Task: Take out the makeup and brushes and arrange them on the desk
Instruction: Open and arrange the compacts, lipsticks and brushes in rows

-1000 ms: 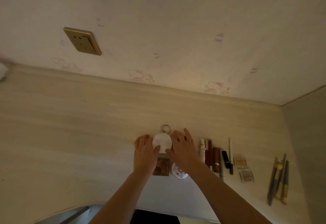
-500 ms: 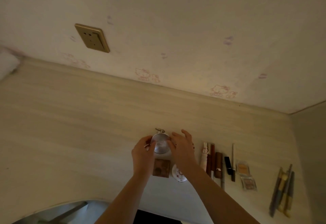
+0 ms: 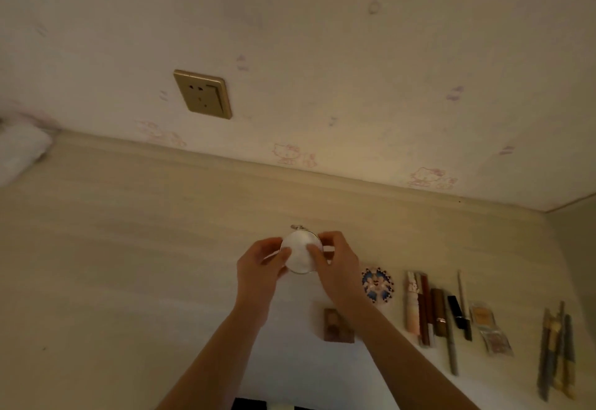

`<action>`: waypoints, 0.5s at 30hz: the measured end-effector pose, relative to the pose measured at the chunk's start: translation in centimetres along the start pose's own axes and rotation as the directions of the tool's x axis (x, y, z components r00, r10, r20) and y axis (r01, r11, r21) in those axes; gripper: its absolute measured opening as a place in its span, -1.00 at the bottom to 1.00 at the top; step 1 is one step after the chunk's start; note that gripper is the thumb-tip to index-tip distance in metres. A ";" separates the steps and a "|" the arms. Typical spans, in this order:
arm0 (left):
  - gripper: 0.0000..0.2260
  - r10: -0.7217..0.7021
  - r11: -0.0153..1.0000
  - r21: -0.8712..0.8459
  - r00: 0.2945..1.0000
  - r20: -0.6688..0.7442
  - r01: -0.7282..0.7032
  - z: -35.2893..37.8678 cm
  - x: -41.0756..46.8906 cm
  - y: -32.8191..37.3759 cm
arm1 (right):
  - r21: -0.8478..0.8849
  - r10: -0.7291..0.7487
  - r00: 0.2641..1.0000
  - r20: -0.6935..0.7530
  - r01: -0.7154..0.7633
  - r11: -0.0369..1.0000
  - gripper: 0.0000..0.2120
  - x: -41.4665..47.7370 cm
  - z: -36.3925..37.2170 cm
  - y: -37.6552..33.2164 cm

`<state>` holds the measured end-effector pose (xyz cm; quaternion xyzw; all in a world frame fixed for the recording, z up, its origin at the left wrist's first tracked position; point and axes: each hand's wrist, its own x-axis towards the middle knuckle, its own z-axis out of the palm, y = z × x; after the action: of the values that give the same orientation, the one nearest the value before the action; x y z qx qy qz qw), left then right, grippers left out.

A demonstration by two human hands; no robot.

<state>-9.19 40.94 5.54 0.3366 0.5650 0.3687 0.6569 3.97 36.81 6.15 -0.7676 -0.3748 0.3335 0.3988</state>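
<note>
Left hand (image 3: 260,269) and right hand (image 3: 339,266) both curl round a round white compact (image 3: 299,245), thumbs on its face, over the middle of the desk (image 3: 129,264); whether it touches the wood cannot be told. At 4 o'clock from it lies a patterned round case (image 3: 377,285), at 5 o'clock a brown square palette (image 3: 338,325). Further out toward 4 o'clock lie a row of lipstick tubes (image 3: 425,306), two small clear packets (image 3: 483,314) and, last, the brushes (image 3: 556,351)

Gold socket (image 3: 202,94) sat on wall (image 3: 354,55). Faint pink cat prints (image 3: 287,153) ran along its base. White cloth (image 3: 22,151) lay far left.
</note>
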 end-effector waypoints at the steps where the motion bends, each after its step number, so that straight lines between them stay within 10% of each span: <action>1: -0.84 -0.023 0.999 -0.027 1.000 0.022 0.023 -0.8 0.4 0.6 | 0.019 0.001 1.000 -0.012 -0.001 1.000 -0.83 -0.1 0.6 -0.6; 15: -0.49 -0.121 0.993 0.053 0.891 0.437 0.109 -12.9 4.5 4.7 | 0.314 0.303 0.947 -0.106 -0.257 0.914 -0.80 -3.2 9.8 -7.1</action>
<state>-22.04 47.52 5.57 0.3860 0.4261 0.2361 0.7834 -7.74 40.56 8.43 -0.7683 -0.1749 0.3798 0.4846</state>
